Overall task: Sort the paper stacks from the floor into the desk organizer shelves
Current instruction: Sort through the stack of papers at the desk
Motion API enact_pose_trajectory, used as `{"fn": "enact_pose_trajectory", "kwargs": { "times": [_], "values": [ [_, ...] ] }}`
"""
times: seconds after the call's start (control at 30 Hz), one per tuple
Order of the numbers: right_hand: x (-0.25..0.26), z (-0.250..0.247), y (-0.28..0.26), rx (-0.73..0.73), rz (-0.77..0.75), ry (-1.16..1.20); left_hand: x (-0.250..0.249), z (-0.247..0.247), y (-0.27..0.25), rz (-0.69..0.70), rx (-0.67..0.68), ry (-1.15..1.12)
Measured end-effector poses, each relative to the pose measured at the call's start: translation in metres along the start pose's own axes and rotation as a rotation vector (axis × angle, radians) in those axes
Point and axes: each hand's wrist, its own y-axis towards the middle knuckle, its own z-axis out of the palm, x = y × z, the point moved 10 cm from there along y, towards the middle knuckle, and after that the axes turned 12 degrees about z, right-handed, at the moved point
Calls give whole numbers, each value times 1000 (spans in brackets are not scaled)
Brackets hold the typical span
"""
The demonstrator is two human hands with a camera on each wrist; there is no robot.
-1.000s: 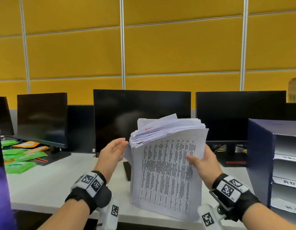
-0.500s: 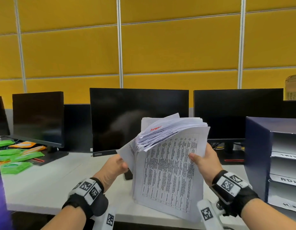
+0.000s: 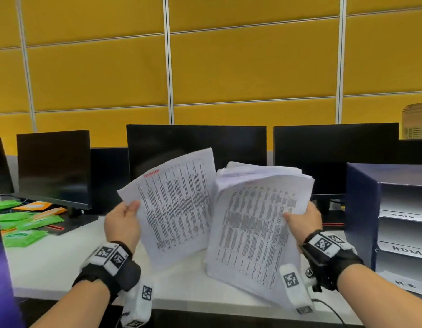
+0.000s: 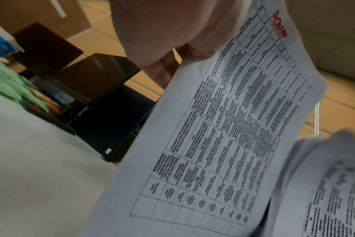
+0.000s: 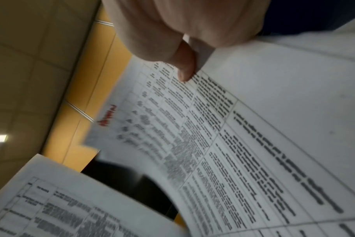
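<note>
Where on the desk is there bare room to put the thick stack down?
Bare white desk shows below the left hand, between the green packets and the papers. Another bare strip runs along the front edge under the thick stack. Crowded: far left with packets, the back row of monitors, and the organizer at right.

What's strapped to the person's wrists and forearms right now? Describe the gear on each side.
Both forearms are bare, no sleeves. The left hand and right hand each have a black wrist strap carrying white blocks printed with black square codes. A white camera pod, also code-marked, hangs under each wrist. A thin black cable trails from the right wrist's mount.
</note>
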Motion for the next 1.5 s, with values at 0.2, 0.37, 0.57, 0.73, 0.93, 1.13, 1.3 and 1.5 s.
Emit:
{"fn": "enact_pose_trajectory", "kwargs": {
  "times": [0.2,0.37,0.57,0.73,0.93,1.13,1.3,1.5],
  "values": [
    [9,-23,0,-144,13,-48,-5,-11,2,0,78,-12],
    [16,-7,-7,7,-93,-35,-19,29,-14,63,235,27],
    [43,33,-34,329,-242,-10,-34,95,-44,169,368,43],
    [44,38,-42,528,-163,143,-22,122,-53,-47,398,-199],
    [39,42,-26,476,-90,178,-19,135,-54,-58,231,-189],
    [75,44,-49,466,-291,171,-50,127,-54,66,17,-185],
    [62,47,-57,314,-381,-28,-49,144,-79,102,181,-177],
    [33,30,-47,282,-298,29,-34,152,-85,55,404,-205]
  ]
}}
